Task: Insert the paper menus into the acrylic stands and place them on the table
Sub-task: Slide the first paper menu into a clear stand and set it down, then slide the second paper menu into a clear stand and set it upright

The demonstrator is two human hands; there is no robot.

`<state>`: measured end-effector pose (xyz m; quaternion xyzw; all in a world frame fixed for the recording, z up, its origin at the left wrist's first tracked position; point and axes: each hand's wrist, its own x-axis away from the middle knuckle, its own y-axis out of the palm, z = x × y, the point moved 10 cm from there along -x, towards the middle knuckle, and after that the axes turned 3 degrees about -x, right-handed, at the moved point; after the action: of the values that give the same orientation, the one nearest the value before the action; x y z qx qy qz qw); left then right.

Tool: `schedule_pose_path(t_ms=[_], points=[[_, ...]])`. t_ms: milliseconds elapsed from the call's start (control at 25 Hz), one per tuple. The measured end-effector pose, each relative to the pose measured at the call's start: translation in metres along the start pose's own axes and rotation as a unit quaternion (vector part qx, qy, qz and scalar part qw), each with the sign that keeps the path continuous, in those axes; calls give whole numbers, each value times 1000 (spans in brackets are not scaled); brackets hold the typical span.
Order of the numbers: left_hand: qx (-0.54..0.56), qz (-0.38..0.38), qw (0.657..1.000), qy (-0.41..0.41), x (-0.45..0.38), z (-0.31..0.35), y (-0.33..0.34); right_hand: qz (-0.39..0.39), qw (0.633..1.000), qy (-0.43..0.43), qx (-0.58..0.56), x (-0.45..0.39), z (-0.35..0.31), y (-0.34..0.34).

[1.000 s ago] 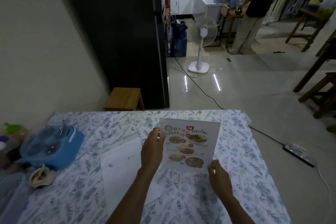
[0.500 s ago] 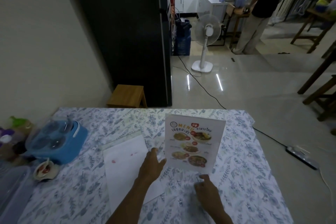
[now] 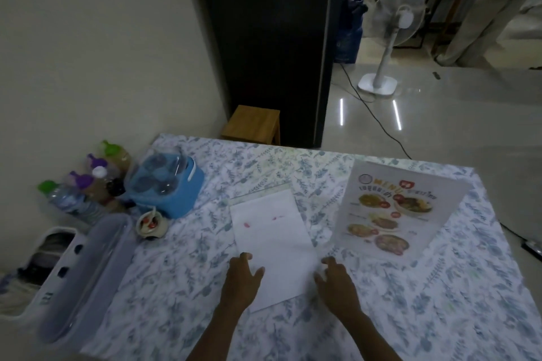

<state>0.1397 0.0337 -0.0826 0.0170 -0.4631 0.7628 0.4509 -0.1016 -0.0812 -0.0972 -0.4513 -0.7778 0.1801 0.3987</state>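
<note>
at the far left a white basket (image 3: 63, 269) is cut off by the frame edge, and its dark contents cannot be made out. a clear tray (image 3: 88, 278) lies against it. behind them a cluster of capped bottles (image 3: 85, 190) stands beside a blue container (image 3: 168, 186) with a small bowl (image 3: 151, 224) at its front; the labels are too dim and blurred to read.

near the middle of the floral tablecloth (image 3: 181, 258) lies a white sheet (image 3: 271, 246), face down, with faint pink marks showing through, most likely the next paper menu. a clear edge (image 3: 258, 195) peeks out just beyond its far end; it could be another acrylic stand lying flat, but that cannot be told for sure. the left hand (image 3: 242, 280) rests open with its fingertips on the sheet's near left edge, grasping nothing. the right hand (image 3: 337, 281) hovers open just beside the sheet's near right edge, also empty.

the sheet looks light, thin and floppy, easy to crease and hard to lift off cloth. pinching the 2 near corners, or sliding 1 edge up first, seems the safest hold.

to the right, 1 filled menu stand (image 3: 396, 208) is upright on the table, well apart from both hands. acrylic is stiff, smooth and likely slippery, so it is best held by its side edges. its base is hard to see, and its small print is blurred.
</note>
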Motion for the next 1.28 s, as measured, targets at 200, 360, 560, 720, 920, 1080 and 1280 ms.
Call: schedule_pose_path(t_ms=[200,360,560,720,920,1080,1280], points=[[24,2,1000,13,2,-43,-9,100,992,74,-4,22,-6,19],[65,-21,997,19,2,-60,-21,148,974,153,-78,58,-11,46],[104,-25,994,18,-5,-71,-70,188,934,195,-233,117,-34,50],[162,6,986,33,8,-49,-109,269,900,152,-307,145,-66,8],[215,41,970,108,32,-5,-150,324,875,74,-353,160,-112,-40],[245,60,950,185,52,33,-181,355,863,5,-358,169,-142,-72],[178,99,951,232,38,70,-200,398,880,-85,-247,156,-174,-110]])
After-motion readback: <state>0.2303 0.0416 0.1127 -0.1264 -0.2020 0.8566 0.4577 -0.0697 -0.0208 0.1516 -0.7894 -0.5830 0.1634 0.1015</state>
